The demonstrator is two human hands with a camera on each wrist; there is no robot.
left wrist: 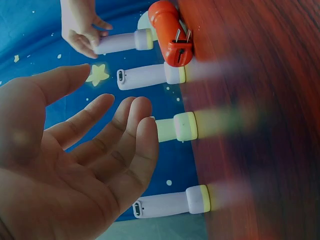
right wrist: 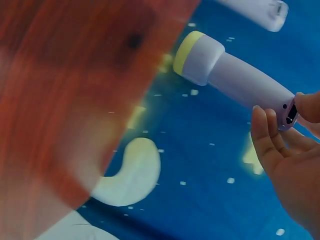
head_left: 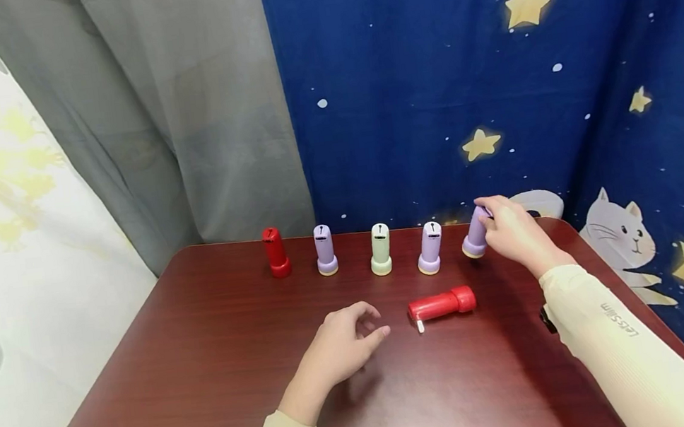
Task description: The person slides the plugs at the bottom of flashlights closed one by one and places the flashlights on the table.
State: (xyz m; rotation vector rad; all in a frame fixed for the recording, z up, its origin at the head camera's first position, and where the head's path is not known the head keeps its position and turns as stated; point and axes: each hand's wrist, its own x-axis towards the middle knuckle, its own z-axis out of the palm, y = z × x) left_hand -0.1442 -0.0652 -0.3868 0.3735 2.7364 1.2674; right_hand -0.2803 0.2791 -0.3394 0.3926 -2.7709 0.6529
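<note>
My right hand [head_left: 519,233] pinches the tail end of a purple flashlight [right wrist: 252,80] between thumb and fingers at the far right of the table. The flashlight tilts, its pale-rimmed head down. My left hand [head_left: 340,345] hovers over the front middle with fingers loosely bent and nothing in them. Just right of it lies a red flashlight [head_left: 439,305] on its side, its metal plug prongs [left wrist: 183,35] folded out at the tail. Along the back, standing head down, are another red flashlight [head_left: 276,253], a purple one [head_left: 324,251], a light green one [head_left: 381,250] and another purple one [head_left: 430,249].
The dark reddish wooden table [head_left: 208,372] ends at the back against a grey curtain [head_left: 227,113] and a blue curtain [head_left: 404,92] with stars and a cat. A white patterned cloth [head_left: 23,281] hangs on the left.
</note>
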